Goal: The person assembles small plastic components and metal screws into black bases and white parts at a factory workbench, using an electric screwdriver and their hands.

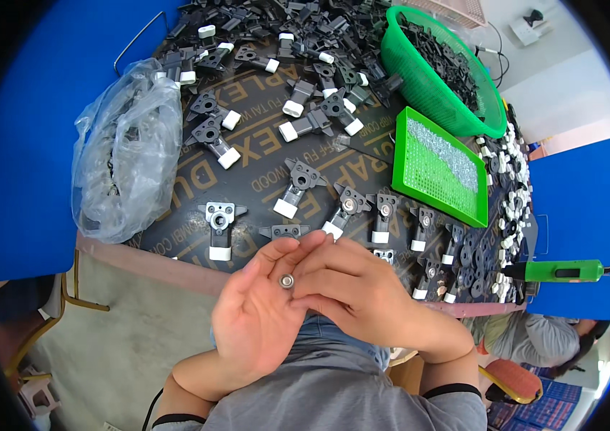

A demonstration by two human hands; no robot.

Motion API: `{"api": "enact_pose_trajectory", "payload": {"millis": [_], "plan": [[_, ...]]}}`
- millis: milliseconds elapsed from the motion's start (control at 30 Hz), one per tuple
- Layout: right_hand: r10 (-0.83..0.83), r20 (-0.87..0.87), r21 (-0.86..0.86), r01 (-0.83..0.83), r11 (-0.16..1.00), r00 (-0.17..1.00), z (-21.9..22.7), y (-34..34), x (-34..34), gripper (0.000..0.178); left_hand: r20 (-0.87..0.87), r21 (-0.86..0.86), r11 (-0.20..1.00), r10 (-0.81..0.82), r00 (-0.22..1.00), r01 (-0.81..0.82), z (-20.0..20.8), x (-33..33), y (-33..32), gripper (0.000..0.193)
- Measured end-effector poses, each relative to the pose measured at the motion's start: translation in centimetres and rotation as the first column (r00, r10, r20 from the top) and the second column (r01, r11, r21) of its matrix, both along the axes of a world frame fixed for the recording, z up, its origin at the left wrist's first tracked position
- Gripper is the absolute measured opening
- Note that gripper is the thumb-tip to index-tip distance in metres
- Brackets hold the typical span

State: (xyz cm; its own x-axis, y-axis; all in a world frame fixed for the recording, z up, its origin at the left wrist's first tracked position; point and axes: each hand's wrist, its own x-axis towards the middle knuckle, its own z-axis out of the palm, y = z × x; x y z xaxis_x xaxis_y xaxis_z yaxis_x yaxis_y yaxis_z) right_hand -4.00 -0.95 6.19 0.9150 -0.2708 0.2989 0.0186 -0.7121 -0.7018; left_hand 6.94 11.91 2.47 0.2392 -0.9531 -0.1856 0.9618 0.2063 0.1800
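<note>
My left hand (pixel 256 316) is turned palm up and cupped, its fingers nearly straight. On it lies a small round metal piece (pixel 286 281) with a hole or recess in its middle. From the right, my right hand (pixel 362 287) reaches over with bent fingers pressed together, their tips right beside the piece; whether they grip it or something hidden, I cannot tell. Just beyond the hands are black plastic brackets with white end caps, among them one with a silvery plate (pixel 220 221), a plain one (pixel 299 185) and one with a round metal insert (pixel 349 204).
Several more capped brackets (pixel 211 136) lie across the dark, printed tabletop (pixel 255 169). A clear plastic bag (pixel 129 158) sits at the left edge. Right of centre are a green tray (pixel 431 188) of small metal parts and a green basket (pixel 495 118) of black parts. A green electric screwdriver (pixel 564 271) is far right.
</note>
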Motion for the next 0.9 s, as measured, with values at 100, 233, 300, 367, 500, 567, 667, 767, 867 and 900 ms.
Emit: {"api": "enact_pose_trajectory", "payload": {"millis": [100, 233, 300, 367, 500, 567, 667, 767, 867, 900], "plan": [[-0.068, -0.023, 0.123, 0.071, 0.990, 0.997, 1.2, -1.1, 0.3, 0.016, 0.011, 0.015, 1.000, 0.024, 1.000, -0.024, 0.2, 0.2, 0.0, 0.038], [-0.284, 0.107, -0.259, 0.303, 0.917, 0.953, -2.0, -5.8, 3.6, 0.010, 0.152, 0.099, 0.990, 0.083, 0.985, -0.098, 0.3, 0.6, 0.0, 0.034], [-0.275, 0.115, -0.342, 0.298, 0.891, 0.954, -3.2, -6.6, 4.5, 0.010, 0.129, 0.100, 0.989, 0.094, 0.987, -0.108, 0.5, 0.9, 0.3, 0.034], [-0.191, 0.127, -0.473, 0.228, 0.851, 0.973, -4.0, -6.8, 4.9, 0.012, 0.198, 0.139, 0.985, 0.076, 0.977, -0.105, 0.6, 1.0, 0.7, 0.036], [-0.154, 0.046, -0.496, 0.156, 0.854, 0.987, -3.4, -6.5, 4.3, 0.015, 0.181, 0.128, 0.982, 0.115, 0.977, -0.139, 0.9, 1.4, 0.8, 0.042], [-0.157, 0.079, -0.434, 0.176, 0.884, 0.984, -3.3, -6.2, 4.3, 0.015, 0.193, 0.109, 0.981, 0.138, 0.971, -0.162, 0.9, 1.6, 0.6, 0.050], [-0.161, 0.145, -0.274, 0.196, 0.942, 0.976, -1.8, -4.9, 3.8, 0.017, 0.170, 0.066, 0.988, 0.130, 0.977, -0.143, 0.7, 1.8, 0.3, 0.054], [-0.026, 0.104, -0.019, 0.028, 0.999, 0.994, 0.5, -2.7, 3.3, 0.021, 0.121, -0.009, 0.994, 0.111, 0.986, -0.111, 0.9, 1.8, 0.0, 0.059], [0.072, 0.032, -0.004, -0.072, 0.997, 0.997, 0.9, -1.2, 3.7, 0.020, 0.178, -0.047, 0.995, 0.099, 0.979, -0.092, 1.5, 1.7, -0.2, 0.064], [0.070, 0.047, 0.021, -0.071, 0.997, 0.996, 0.7, -1.1, 3.8, 0.018, 0.180, -0.048, 0.995, 0.099, 0.979, -0.092, 1.7, 1.7, -0.3, 0.064]]}}
